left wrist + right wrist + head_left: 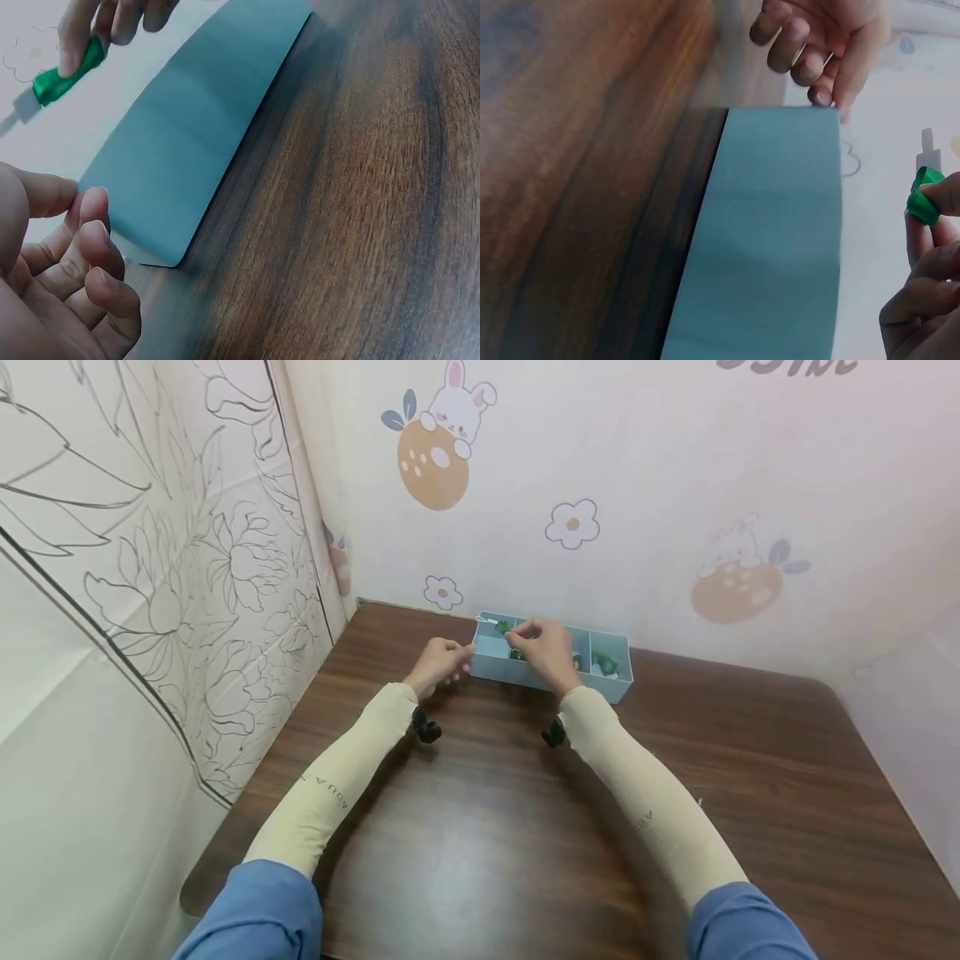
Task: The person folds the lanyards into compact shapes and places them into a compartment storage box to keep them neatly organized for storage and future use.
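A long light-blue divided box (pixel 510 672) stands near the wall at the back of the table. My left hand (pixel 437 664) pinches the rim at its left end between thumb and index finger, the other fingers loosely curled. Above the left compartment, my right hand (pixel 551 656) pinches a small shiny green piece (pixel 69 73) with a pale grey, narrow-tipped end. In the right wrist view this green piece (pixel 924 196) shows at the right edge, apart from the box. What exactly it is, I cannot tell. A thin white loop (pixel 482 619) shows at its end.
More green items (pixel 604 664) lie in the box's right compartment, and others sit in the middle ones, partly hidden by the right hand. A patterned wall covering (pixel 525 552) rises right behind the box. Brown wooden table (pixel 480 827) extends in front.
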`<state>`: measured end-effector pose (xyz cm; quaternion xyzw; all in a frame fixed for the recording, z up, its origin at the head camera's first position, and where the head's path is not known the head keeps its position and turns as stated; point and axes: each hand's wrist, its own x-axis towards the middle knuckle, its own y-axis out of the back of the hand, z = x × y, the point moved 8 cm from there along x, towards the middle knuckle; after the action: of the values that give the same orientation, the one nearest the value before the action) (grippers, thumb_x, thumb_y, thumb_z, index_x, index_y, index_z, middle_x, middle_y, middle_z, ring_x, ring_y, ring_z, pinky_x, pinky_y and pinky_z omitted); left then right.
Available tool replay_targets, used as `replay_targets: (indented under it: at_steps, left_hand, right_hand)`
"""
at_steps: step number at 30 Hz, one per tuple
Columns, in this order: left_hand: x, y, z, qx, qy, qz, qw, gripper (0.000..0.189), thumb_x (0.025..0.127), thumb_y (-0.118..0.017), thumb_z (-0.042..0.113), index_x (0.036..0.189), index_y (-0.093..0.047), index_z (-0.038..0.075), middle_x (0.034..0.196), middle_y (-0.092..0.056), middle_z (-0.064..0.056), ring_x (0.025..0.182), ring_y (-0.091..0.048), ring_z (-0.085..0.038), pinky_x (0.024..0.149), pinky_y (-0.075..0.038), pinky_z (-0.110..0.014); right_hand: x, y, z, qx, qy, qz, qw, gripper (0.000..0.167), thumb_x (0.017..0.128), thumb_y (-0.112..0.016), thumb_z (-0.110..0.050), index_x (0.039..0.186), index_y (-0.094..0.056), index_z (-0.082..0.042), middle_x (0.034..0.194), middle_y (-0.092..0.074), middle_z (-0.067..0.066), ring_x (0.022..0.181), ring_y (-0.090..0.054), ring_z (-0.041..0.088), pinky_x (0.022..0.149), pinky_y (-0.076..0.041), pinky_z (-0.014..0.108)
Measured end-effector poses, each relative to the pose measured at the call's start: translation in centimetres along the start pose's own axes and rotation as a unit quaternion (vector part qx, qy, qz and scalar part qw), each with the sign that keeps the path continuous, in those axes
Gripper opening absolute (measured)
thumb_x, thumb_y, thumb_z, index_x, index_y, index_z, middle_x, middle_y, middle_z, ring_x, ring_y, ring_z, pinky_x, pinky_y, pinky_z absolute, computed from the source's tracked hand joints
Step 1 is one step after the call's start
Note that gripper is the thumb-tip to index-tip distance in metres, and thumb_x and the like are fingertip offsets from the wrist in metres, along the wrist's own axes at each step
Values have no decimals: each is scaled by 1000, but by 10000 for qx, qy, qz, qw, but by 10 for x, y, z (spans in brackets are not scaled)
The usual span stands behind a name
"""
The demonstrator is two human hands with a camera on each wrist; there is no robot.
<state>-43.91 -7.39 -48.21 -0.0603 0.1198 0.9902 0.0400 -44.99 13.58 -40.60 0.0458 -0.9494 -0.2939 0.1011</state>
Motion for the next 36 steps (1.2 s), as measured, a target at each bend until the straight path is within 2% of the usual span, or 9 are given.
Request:
replay_targets:
  at_steps: [7, 13, 23, 29, 36]
  left_hand:
    - [-1, 0, -5, 56, 62, 47, 10000, 38, 102, -66, 39, 97, -72, 3, 82, -69, -11, 58, -52, -15, 51, -42, -26]
    - [3, -2, -6, 44, 25, -11, 10000, 39, 102, -66, 40, 98, -73, 2, 81, -69, -11, 57, -51, -14, 51, -42, -26]
    - [1, 1, -2, 42, -31, -7, 10000, 40, 102, -66, 41, 99, -74, 1, 79, -69, -8, 58, -51, -14, 52, -42, -27]
    - [-1, 2, -3, 56, -47, 14, 10000, 42, 102, -66, 40, 102, -74, -1, 80, -68, -10, 57, -50, -13, 51, -41, -26]
    - [0, 2, -1, 28, -58, 31, 10000, 41, 102, -65, 38, 101, -74, -1, 78, -69, -8, 56, -50, -13, 50, -40, -25]
  right_hand:
    - [13, -11, 12, -70, -148, 104, 9998, 17, 95, -74, -26, 94, -74, -10, 106, -72, 7, 100, -65, 25, 88, -54, 45]
    - [21, -16, 20, -367, -142, 243, 9989, 14, 95, -73, -22, 92, -73, -8, 101, -72, 9, 94, -65, 27, 83, -54, 45]
    - [28, -21, -2, -1203, 346, 423, 9912, 12, 92, -71, -13, 82, -68, -7, 88, -70, 10, 78, -63, 26, 71, -53, 41]
    - [30, -41, -13, -1759, 572, 215, 9825, 11, 91, -71, -14, 82, -74, -7, 87, -72, 8, 76, -64, 25, 70, -55, 42]
    - [35, -56, -9, -2200, 515, -118, 9741, 11, 93, -72, -19, 87, -77, -11, 89, -74, 5, 82, -66, 25, 73, -56, 47]
